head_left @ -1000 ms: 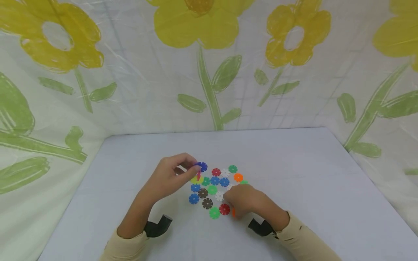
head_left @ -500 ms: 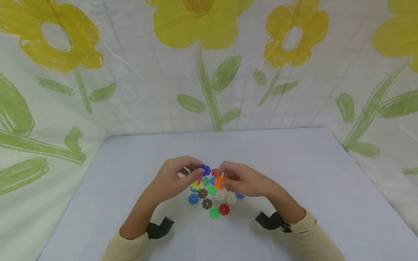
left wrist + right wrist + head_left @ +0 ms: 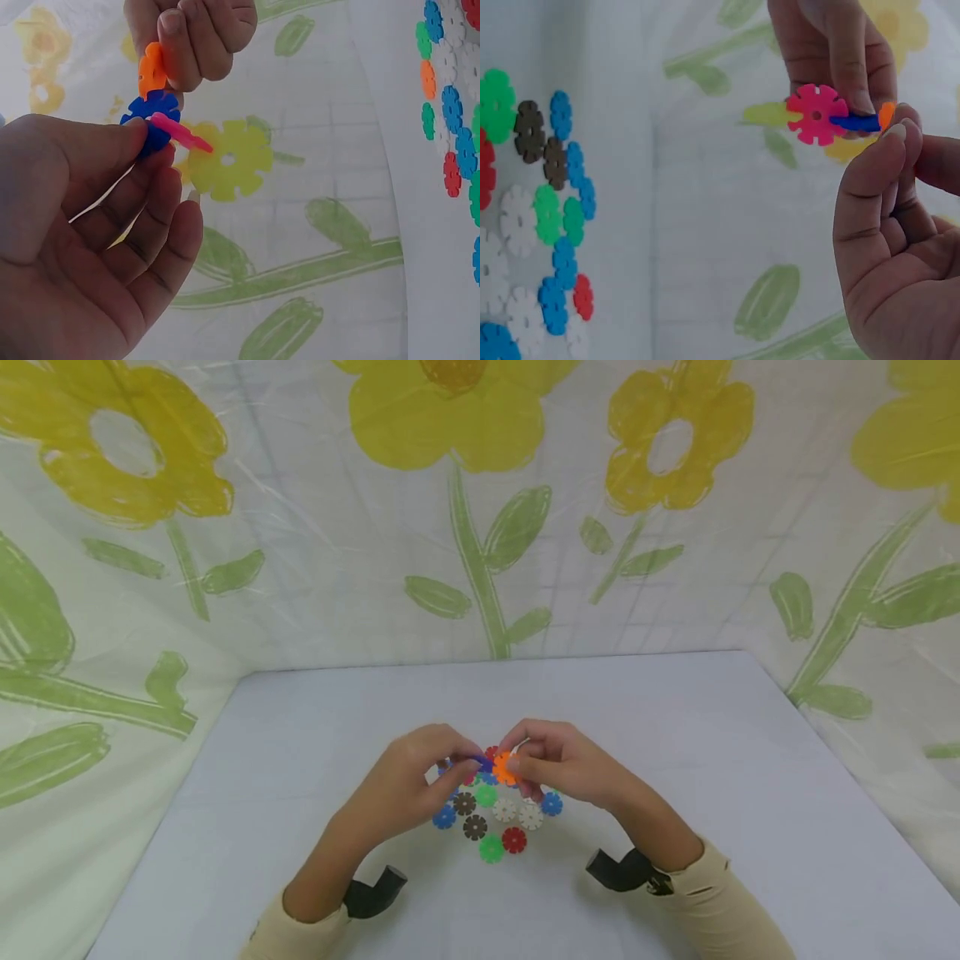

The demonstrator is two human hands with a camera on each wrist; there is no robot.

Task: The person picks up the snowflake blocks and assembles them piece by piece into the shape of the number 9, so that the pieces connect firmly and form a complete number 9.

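My left hand (image 3: 416,781) pinches a dark blue notched plastic disc (image 3: 159,103) between thumb and fingers. Joined to it at an angle is a pink disc (image 3: 817,115), and a yellow disc (image 3: 232,161) is slotted onto the pink one. An orange disc (image 3: 505,768) is pinched by my right hand (image 3: 581,768). Its edge meets the rim of the blue disc; how deep the slots engage is hard to tell. Both hands are raised above the loose discs, fingertips close together.
Several loose notched discs lie flat on the white table (image 3: 675,735), including red (image 3: 514,840), light green (image 3: 491,849), brown (image 3: 475,827) and white (image 3: 505,811) ones. A flower-painted cloth (image 3: 337,568) hangs behind. Black curved mounts (image 3: 377,893) sit at both wrists.
My right hand has picked the orange disc off the table and brought it up to the blue disc. The left hand has moved right, turning the blue disc nearly edge-on.
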